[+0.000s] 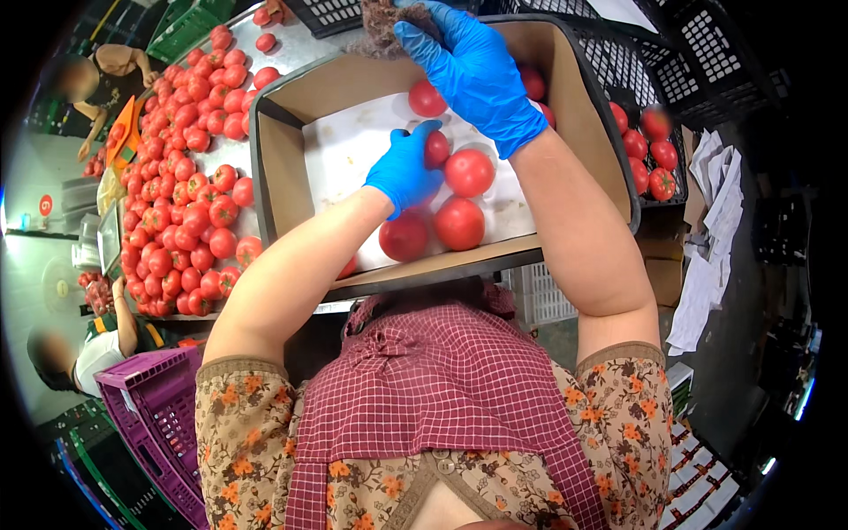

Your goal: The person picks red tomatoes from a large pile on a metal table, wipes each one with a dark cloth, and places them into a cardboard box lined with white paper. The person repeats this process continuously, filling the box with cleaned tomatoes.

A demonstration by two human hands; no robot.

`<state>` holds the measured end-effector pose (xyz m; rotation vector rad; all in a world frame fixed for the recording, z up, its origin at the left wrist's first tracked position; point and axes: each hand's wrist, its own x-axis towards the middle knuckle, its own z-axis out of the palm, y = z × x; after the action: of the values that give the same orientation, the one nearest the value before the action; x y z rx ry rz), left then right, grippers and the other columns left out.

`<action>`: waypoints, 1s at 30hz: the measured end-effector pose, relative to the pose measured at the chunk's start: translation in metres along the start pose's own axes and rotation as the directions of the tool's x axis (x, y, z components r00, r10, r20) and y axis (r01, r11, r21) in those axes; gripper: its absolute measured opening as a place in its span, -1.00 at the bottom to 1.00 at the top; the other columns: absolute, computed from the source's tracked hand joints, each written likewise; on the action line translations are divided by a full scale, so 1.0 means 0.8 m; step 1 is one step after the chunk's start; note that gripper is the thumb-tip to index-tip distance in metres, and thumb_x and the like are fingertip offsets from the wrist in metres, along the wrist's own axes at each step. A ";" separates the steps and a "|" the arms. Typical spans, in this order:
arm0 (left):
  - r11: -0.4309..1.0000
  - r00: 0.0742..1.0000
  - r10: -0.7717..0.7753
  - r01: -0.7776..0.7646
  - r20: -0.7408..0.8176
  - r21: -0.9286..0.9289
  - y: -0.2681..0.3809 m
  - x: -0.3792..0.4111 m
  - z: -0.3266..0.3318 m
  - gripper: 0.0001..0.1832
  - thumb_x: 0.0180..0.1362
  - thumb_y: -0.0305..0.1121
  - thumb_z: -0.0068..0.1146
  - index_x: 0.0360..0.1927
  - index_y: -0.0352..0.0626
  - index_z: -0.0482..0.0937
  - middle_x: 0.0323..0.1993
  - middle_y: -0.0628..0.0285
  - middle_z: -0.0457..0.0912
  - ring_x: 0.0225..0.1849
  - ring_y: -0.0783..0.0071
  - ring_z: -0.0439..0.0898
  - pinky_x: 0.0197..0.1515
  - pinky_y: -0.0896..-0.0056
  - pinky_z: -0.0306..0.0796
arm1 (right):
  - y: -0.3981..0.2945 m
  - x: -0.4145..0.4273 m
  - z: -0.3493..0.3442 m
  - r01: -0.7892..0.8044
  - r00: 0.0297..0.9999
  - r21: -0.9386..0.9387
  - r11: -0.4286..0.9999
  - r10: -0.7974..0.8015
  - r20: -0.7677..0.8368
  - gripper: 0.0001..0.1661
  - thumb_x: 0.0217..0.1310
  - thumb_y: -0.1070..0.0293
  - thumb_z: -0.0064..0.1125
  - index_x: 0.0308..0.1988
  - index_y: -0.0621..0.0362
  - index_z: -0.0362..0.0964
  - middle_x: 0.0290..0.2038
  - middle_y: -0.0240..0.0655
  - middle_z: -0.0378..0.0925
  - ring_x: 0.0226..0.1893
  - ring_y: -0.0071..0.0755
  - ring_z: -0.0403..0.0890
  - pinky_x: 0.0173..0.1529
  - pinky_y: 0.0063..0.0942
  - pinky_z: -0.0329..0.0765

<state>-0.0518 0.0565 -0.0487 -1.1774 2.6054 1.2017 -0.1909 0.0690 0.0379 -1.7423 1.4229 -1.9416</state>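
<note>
My left hand (407, 169), in a blue glove, is inside a black crate (583, 59) lined with cardboard and white paper. Its fingers are around a tomato (436, 149). Close beside it lie more tomatoes, one (469, 173) to the right and one (459, 223) lower down. My right hand (480, 76), also gloved in blue, is raised over the crate's far part. Between its thumb and fingers is a brown, fuzzy cloth or scrubbing pad (391, 30). Another tomato (426, 98) lies just below the right hand; several more show partly behind the wrist.
Many tomatoes (192, 218) cover a metal table (278, 43) on the left. Two people stand beyond it. A black crate (676, 192) with tomatoes is at the right, near hanging white paper (719, 199). A purple crate (149, 371) stands at lower left; stacked black crates (709, 46) are at upper right.
</note>
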 end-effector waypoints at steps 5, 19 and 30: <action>0.976 0.997 0.036 -0.049 -0.066 -0.212 -0.041 0.027 0.003 -0.21 0.01 -0.37 0.22 0.36 0.08 0.17 0.16 -0.07 0.37 0.08 0.03 0.50 0.14 0.17 0.43 | 0.003 0.001 -0.002 -0.059 0.998 -0.021 0.998 0.059 0.025 -0.61 0.25 0.14 0.22 -0.04 0.16 0.51 -0.23 -0.19 0.66 -0.26 -0.32 0.67 -0.15 -0.44 0.58; -0.327 0.894 0.438 0.255 0.093 -0.910 -0.049 -0.077 -0.120 -0.31 0.18 -0.03 0.01 0.31 -0.19 0.24 0.18 -0.20 0.40 -0.05 0.03 0.60 -0.33 -0.02 0.58 | -0.003 -0.007 0.010 -0.269 0.963 0.185 0.945 0.259 0.080 -0.58 0.30 0.20 0.17 0.02 0.27 0.46 -0.18 -0.26 0.63 -0.18 -0.52 0.58 -0.04 -0.55 0.51; -0.550 0.955 0.106 -0.177 -0.278 -0.816 -0.212 -0.099 -0.221 -0.38 0.11 -0.05 0.15 0.15 -0.24 0.35 0.01 -0.12 0.52 -0.19 0.11 0.58 -0.16 0.10 0.52 | 0.011 -0.018 -0.008 -0.433 0.890 0.029 0.901 0.422 0.174 -0.58 0.38 0.26 0.05 0.15 0.20 0.40 -0.04 -0.41 0.52 -0.13 -0.61 0.50 -0.05 -0.64 0.47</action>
<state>0.1616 -0.0814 -0.0072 -0.3443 0.5120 3.9044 -0.1959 0.0769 0.0225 -1.3725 1.5062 -1.5564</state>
